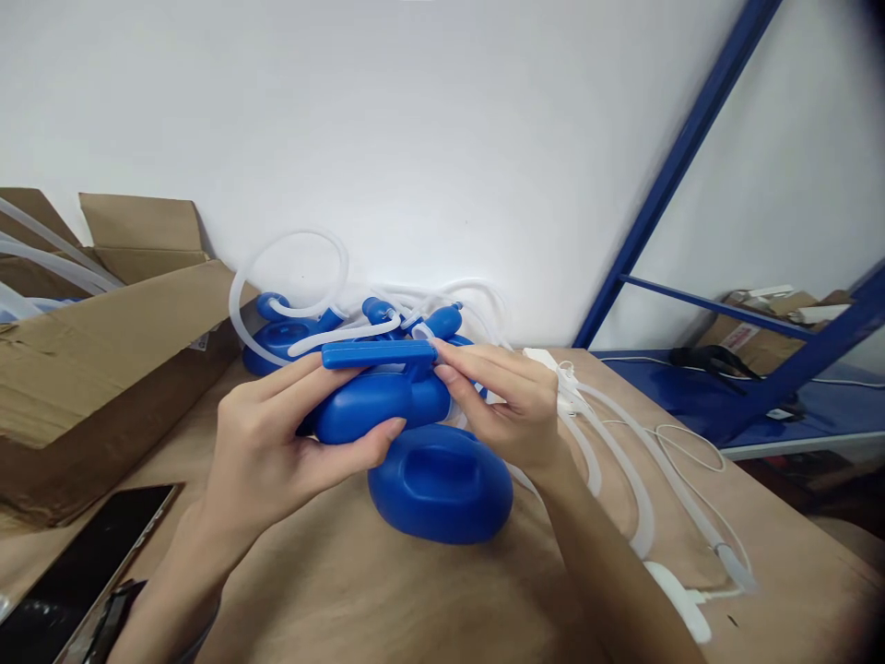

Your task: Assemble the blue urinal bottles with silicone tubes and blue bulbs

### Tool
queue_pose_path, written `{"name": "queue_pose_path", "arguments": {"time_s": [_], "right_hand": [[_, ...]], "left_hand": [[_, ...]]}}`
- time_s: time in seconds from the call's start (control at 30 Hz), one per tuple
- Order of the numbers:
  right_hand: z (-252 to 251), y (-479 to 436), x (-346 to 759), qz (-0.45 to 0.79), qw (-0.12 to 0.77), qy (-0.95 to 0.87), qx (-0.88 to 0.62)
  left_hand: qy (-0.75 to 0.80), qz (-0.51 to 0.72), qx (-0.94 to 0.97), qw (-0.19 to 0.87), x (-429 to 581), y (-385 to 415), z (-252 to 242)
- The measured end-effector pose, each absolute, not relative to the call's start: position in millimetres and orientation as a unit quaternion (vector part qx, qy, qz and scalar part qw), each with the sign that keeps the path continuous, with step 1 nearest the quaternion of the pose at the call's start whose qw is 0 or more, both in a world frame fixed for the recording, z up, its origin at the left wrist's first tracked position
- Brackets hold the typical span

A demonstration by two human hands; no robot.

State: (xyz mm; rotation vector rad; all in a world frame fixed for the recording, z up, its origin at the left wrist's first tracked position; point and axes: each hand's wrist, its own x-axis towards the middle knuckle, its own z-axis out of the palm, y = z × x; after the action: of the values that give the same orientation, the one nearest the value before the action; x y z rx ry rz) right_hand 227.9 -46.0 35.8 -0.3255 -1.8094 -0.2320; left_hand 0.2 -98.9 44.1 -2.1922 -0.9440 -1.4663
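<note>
My left hand (277, 443) is wrapped round a blue plastic bottle (366, 406) with a flat blue handle along its top, thumb below and fingers behind. At the bottle's right end, my right hand (508, 397) pinches the neck area with thumb and forefinger; a bit of white tube shows there, and the exact part gripped is mostly covered by the fingertips. Just beneath the held bottle, a second blue bottle (442, 484) rests on the wooden table (332, 590).
Behind stand more blue bottles (283, 337) with looped white tubes (294, 235). An open cardboard box (103, 341) and a phone (83, 572) lie left. White tubes (629, 461) and a power strip (546, 360) are right, before a blue shelf frame (664, 184).
</note>
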Motion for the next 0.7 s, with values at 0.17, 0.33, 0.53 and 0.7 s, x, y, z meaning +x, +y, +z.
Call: {"name": "queue_pose_path", "arguments": {"time_s": [0.17, 0.33, 0.53, 0.7], "right_hand": [[36.7, -46.0, 233.1, -0.066, 0.579, -0.799, -0.148], [41.4, -48.1, 239.4, 0.101, 0.588, -0.785, -0.167], [45.3, -47.5, 240.1, 0.290, 0.592, -0.726, -0.194], [47.5, -45.5, 244.7, 0.390, 0.567, -0.706, -0.168]], "left_hand": [[-0.339, -0.514, -0.771, 0.161, 0.1, -99.9, 43.0], [-0.332, -0.518, -0.777, 0.134, 5.1, -101.7, 42.8], [-0.316, -0.521, -0.781, 0.135, 6.1, -100.9, 43.0], [-0.296, -0.507, -0.796, 0.148, 6.4, -102.4, 42.7]]}}
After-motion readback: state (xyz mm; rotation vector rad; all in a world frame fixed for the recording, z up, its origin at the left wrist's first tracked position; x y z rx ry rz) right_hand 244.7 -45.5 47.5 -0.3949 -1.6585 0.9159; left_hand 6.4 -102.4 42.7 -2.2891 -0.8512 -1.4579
